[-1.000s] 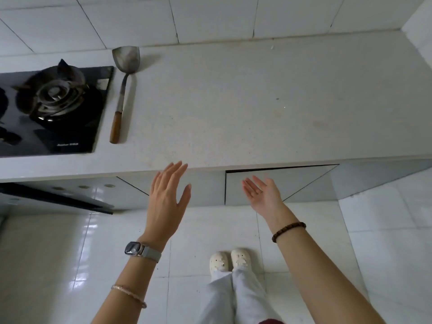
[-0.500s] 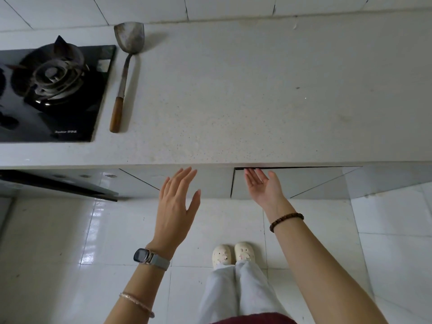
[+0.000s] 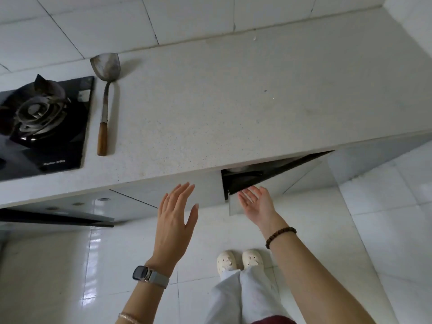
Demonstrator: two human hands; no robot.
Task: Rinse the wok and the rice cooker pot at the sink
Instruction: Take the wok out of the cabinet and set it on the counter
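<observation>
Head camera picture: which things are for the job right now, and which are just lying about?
For the job:
grey cabinet door under the white stone counter, ajar
right hand, fingers at the door's edge
left hand, open, holding nothing

Just lying about:
metal spatula with wooden handle
black gas stove

White glazed wall tiles (image 3: 93,24) back a pale speckled stone bench (image 3: 233,101) with a black glass gas hob (image 3: 70,146) set in at its left. Below, a grey cabinet door (image 3: 280,183) stands ajar above glossy white floor tiles (image 3: 58,277) showing soft reflections.
</observation>
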